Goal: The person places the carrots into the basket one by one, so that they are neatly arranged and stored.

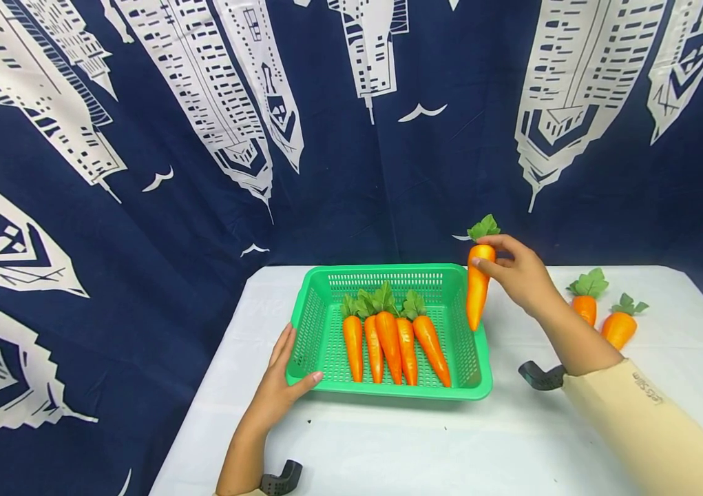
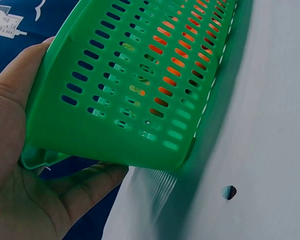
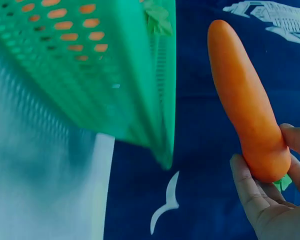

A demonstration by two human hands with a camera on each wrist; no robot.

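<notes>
A carrot (image 1: 477,289) is pinched at its leafy top by the fingers of the right hand (image 1: 520,274) and is held upright, tip down, over the right rim of the green basket (image 1: 472,358). The basket's front left corner is gripped by the left hand (image 1: 283,386), thumb curled over the rim and fingers laid along the outer wall. Five carrots (image 1: 396,337) are laid side by side in the basket, which is set on the white worktop (image 1: 401,441), and two more carrots (image 1: 602,313) are left on the worktop to the right, behind the right forearm.
</notes>
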